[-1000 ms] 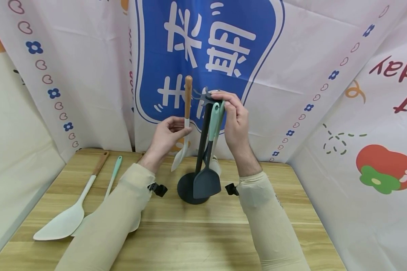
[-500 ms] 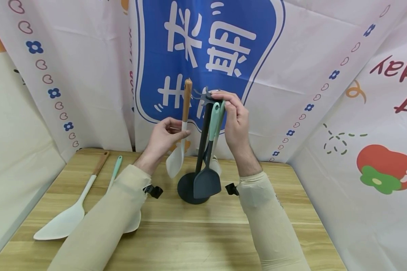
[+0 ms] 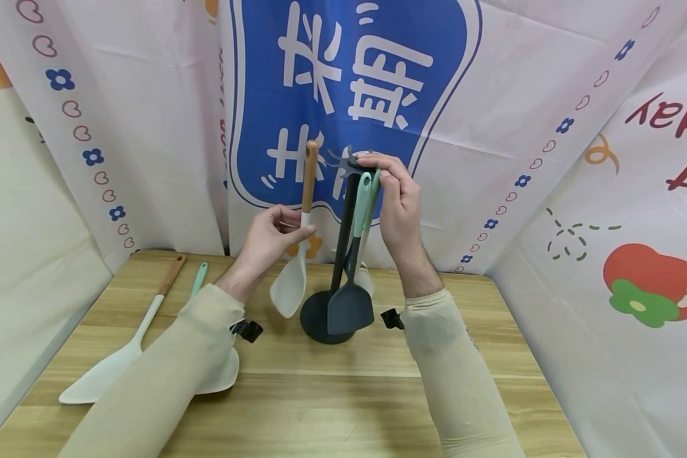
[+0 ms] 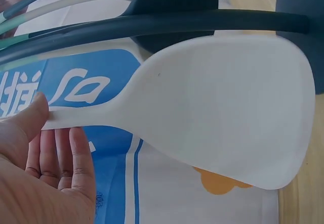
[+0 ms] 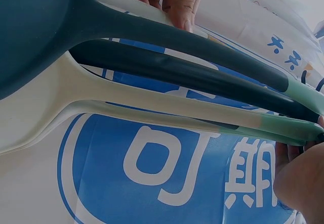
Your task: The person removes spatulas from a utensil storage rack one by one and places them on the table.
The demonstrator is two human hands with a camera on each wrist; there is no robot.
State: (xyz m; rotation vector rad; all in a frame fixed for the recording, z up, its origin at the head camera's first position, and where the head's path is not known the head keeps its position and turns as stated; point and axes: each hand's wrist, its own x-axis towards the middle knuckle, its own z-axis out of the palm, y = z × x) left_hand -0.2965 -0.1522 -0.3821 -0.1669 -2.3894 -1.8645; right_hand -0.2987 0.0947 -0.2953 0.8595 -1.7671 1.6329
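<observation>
My left hand [image 3: 263,245] pinches a white spatula [image 3: 289,289] by its neck, just below the wooden handle. It hangs blade down, left of a black utensil stand [image 3: 343,245], and its broad face fills much of the left wrist view. At the top of the stand, my right hand [image 3: 401,207] holds the hook ring, fingers over it and beside the green handles. A dark spatula [image 3: 350,310] with a green handle hangs in front. Behind it, in the right wrist view, hang pale utensils [image 5: 167,102] with green ends, their hooks hidden by the hand.
On the wooden table [image 3: 343,407], at left, lies a white turner [image 3: 114,364] with a wooden handle. Beside it a white utensil [image 3: 224,375] with a green handle is partly hidden by the left sleeve. Printed cloth [image 3: 464,210] hangs close behind the stand.
My left hand has drawn the white spatula a little left and down, away from the stand. Its blade has turned from edge-on to broadside. My right hand and the stand stay put.
</observation>
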